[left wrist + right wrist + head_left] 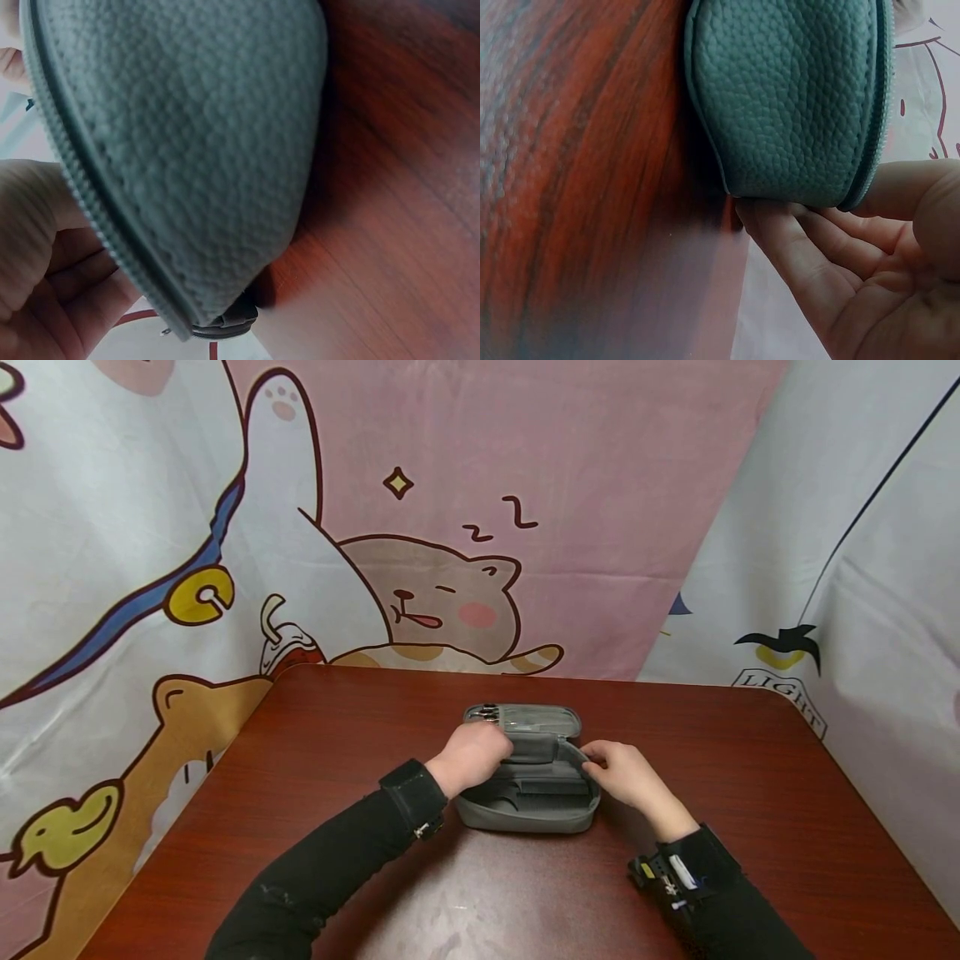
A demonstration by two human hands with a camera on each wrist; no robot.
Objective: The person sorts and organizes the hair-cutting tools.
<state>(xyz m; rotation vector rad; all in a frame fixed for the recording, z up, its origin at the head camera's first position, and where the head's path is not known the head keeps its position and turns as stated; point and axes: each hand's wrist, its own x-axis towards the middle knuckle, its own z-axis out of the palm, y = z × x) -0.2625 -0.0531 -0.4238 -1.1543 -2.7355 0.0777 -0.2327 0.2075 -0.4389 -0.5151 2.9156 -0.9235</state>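
A grey pebbled zip case lies unzipped on the table, its lid folded back away from me. Slim metal-ended tools sit at the left of the lid's clear pocket. My left hand reaches over the case's left side near the hinge, fingers bent. In the left wrist view its fingertips are hidden behind the zip edge, so I cannot tell what they hold. At the right back corner, my right hand pinches the case wall, thumb at the zipped rim and fingers against the outside.
The reddish-brown wooden table extends on all sides of the case. Behind it hangs a cloth printed with cartoon animals. Both wrists wear dark straps with small devices.
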